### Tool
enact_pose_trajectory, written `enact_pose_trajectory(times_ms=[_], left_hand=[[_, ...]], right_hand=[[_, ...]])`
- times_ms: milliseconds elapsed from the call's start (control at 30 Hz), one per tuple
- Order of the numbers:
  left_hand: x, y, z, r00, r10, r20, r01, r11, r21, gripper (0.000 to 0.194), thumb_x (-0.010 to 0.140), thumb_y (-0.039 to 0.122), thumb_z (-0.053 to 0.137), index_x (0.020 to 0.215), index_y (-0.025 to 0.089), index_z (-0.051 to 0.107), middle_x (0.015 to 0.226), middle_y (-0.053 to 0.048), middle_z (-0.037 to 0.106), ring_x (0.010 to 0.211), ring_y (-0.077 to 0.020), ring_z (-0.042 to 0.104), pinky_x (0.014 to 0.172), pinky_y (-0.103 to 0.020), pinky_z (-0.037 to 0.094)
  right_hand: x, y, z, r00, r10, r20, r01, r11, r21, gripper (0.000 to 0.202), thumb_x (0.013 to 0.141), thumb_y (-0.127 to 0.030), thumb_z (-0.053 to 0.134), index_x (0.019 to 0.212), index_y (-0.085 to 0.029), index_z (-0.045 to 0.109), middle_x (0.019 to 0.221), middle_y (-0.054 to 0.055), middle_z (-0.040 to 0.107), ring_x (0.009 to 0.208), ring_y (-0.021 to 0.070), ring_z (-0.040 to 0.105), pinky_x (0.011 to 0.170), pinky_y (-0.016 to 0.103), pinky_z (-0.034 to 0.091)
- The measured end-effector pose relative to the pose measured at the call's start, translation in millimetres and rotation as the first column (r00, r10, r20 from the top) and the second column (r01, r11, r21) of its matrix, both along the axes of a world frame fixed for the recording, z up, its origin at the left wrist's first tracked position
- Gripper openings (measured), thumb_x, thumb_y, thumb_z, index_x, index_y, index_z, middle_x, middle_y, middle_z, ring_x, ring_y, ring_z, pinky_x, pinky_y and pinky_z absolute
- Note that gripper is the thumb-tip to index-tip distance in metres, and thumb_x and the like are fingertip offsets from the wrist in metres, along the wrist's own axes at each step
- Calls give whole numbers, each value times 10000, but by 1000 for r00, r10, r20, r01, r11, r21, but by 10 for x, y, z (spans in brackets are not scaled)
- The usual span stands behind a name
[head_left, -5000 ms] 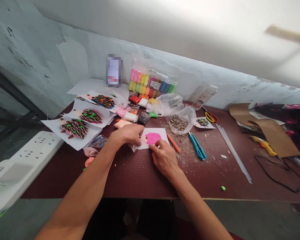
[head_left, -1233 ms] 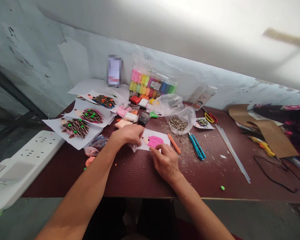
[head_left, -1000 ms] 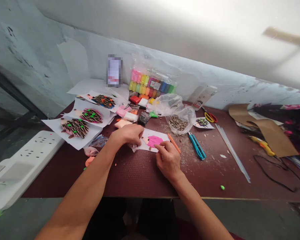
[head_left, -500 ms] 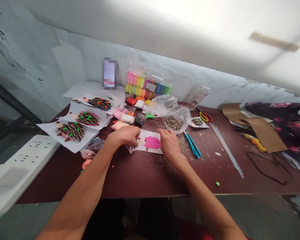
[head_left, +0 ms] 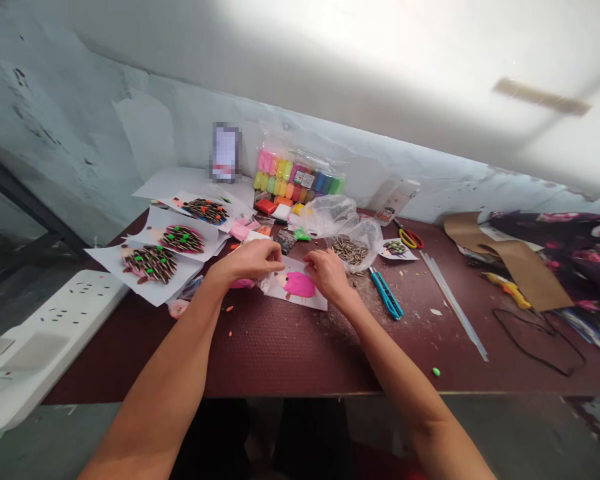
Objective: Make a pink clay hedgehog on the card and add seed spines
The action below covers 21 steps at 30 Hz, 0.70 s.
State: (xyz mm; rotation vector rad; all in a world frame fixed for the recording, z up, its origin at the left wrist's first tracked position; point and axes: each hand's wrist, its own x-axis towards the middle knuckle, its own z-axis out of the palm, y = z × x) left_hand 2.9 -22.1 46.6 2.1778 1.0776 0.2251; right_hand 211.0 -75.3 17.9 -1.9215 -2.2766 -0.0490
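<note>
Right hand (head_left: 316, 267) has moved up by the far right corner of the card (head_left: 314, 302), left hand (head_left: 263, 259) by its left — both half-curled, grips unclear. Alongside, a bag (head_left: 370, 239) holds seeds (head_left: 349, 251); front edge of the table (head_left: 260, 353) well apart.

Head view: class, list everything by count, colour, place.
Clay card: one, pink on white, centre
Seeded cards: at least four, white, left and right
Clay pack: one, multicoloured, back
Loose clay: several, mixed, centre
Seeds: many, brownish, in bag
Cutter: one, teal, right
Scissors: one, red and yellow, right
Sticks: several, translucent, right
Glue gun: one, yellow, right
Paper: some, brown, right
Cloth: some, dark, right
Bottle: one, whitish, back
Power strip: one, white, left
Pellet: one, green, front
Table: one, maroon, beneath
Left hand, right hand: two, bare, centre
</note>
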Motion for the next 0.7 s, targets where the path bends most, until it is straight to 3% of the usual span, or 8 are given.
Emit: enact_pose_trajectory(times_ms=[100,200,300,367,467,567,700], left_hand=[[-6,9,53,987,94,127,-88,995,-56,210,818,345,510,804,167,620,648,-3,602,587,-137,540,530,-242,373],[18,17,67,976,164,141,-151,984,-96,249,851,343,462,827,162,632,582,13,532,523,-131,485,499,-248,347],[56,35,23,967,197,162,-189,980,-65,271,875,314,430,845,154,647,609,6,547,542,-132,494,538,-254,392],[80,46,-15,962,213,171,-212,977,-23,286,885,311,421,847,151,655,659,-10,582,578,-140,516,573,-262,420],[110,51,-47,946,235,224,-252,967,48,297,903,320,410,875,152,654,760,-29,633,637,-147,544,607,-260,434],[135,47,-59,922,267,282,-305,947,101,292,913,324,407,893,154,645,786,-35,655,700,-161,573,653,-262,439],[164,51,-104,908,244,341,-322,927,194,285,918,325,426,869,152,648,828,-55,673,788,-181,597,701,-274,437]], right_hand=[[-85,96,40,999,45,-11,-45,999,-9,253,900,-95,539,1010,-183,749,983,78,755,889,214,597,826,317,400],[-149,150,48,997,67,-47,-66,998,19,254,900,-90,534,985,-193,750,997,78,747,904,211,589,828,313,399],[-170,117,29,967,84,-240,-53,990,134,182,897,-125,560,929,-185,728,996,73,731,904,194,587,834,302,411],[-182,59,15,867,103,-487,-14,983,181,144,911,-204,566,856,-179,696,871,47,714,799,165,582,769,281,425],[-227,-38,8,579,110,-808,-64,994,89,306,928,-401,542,729,-184,626,667,2,632,612,124,522,605,246,405],[-304,-106,11,396,66,-916,-148,989,7,393,875,-517,586,661,-188,598,629,-1,618,585,110,512,578,237,407],[-381,-138,7,280,-66,-958,-204,971,-127,399,808,-565,650,695,-183,631,624,-6,622,531,91,478,517,224,386]])
